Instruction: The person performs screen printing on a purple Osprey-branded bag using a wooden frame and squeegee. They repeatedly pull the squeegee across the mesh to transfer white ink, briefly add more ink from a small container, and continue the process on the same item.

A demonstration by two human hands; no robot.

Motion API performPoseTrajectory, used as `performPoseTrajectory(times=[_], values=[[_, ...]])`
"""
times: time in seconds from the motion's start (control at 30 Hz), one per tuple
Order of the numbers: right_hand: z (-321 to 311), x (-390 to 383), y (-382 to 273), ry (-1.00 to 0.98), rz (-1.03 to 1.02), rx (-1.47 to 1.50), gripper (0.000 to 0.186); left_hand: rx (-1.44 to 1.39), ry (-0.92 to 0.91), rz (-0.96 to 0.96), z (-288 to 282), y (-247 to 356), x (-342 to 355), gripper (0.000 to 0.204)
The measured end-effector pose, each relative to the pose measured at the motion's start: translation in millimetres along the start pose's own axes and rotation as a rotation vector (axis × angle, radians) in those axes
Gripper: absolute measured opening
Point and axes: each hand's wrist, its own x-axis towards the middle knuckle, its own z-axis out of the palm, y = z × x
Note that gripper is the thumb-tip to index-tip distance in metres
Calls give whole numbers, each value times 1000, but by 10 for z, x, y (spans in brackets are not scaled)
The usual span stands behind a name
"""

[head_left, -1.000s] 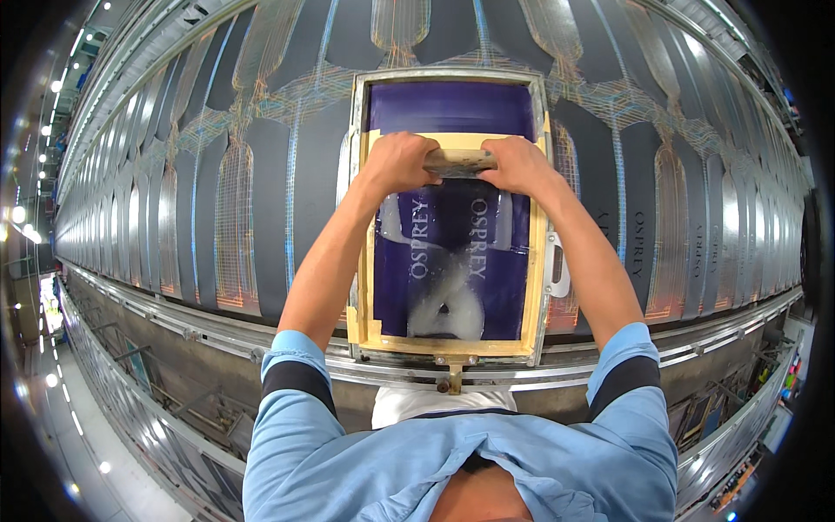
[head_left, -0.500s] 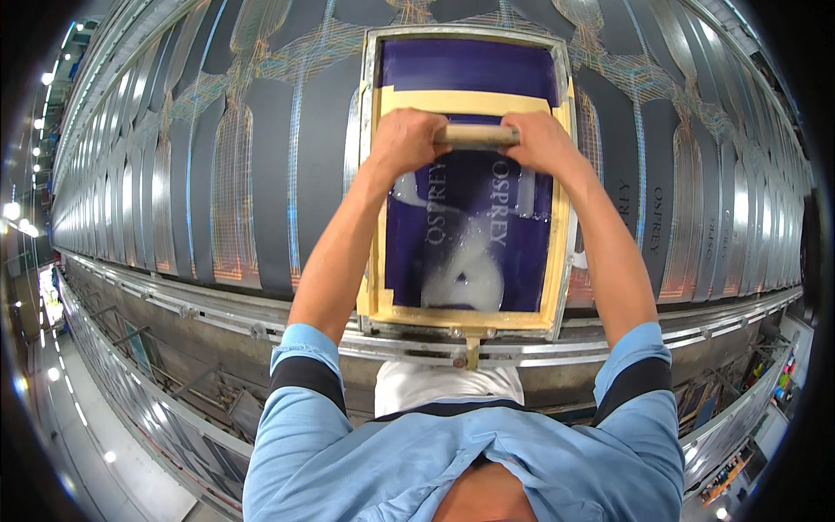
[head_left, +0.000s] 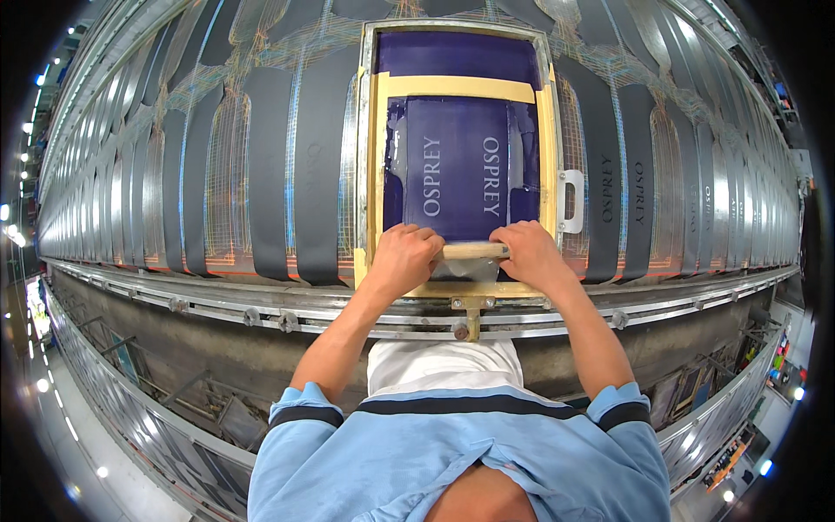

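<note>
Both hands grip a wooden-handled squeegee [head_left: 475, 251] low on a purple printing screen [head_left: 457, 130]. My left hand [head_left: 407, 257] is closed round its left end and my right hand [head_left: 529, 252] round its right end. The screen sits in a metal frame [head_left: 369, 113] lined with yellow tape, lying over dark fabric panels. Two lines of pale lettering show through the mesh above the squeegee. Wet, clear-looking ink or paste lies along the mesh sides, with a whitish pool just below the handle. The squeegee's blade is hidden beneath the handle and hands.
Dark panels [head_left: 268, 165] cover the long table on both sides, some printed with lettering. A white handle [head_left: 570, 202] stands out from the frame's right side. Metal rails [head_left: 261, 315] run along the near table edge, where a bracket [head_left: 472, 318] on the frame meets them.
Both hands have drawn the squeegee toward me, from the upper part of the screen to its near end. The whitish pool has been swept down, leaving the lettering plainer.
</note>
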Motion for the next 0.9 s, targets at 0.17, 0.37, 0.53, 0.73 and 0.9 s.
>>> performPoseTrajectory(times=[0.17, 0.37, 0.53, 0.73, 0.9], values=[[-421, 711, 389, -42, 24, 3, 26, 19, -22, 1, -228, -402, 787, 25], [-1074, 1933, 1101, -176, 147, 90, 44, 101, -82, -2, -597, -1067, 2157, 34], [-1161, 2284, 1282, -170, 212, 77, 42, 26, -89, -100, -665, -1201, 2504, 33], [-1066, 2228, 1273, -130, 204, 58, 36, 67, 21, -40, -537, -1231, 2411, 32], [-708, 1471, 852, -28, 76, 35, 24, 59, 123, 67, -318, -834, 1622, 36]])
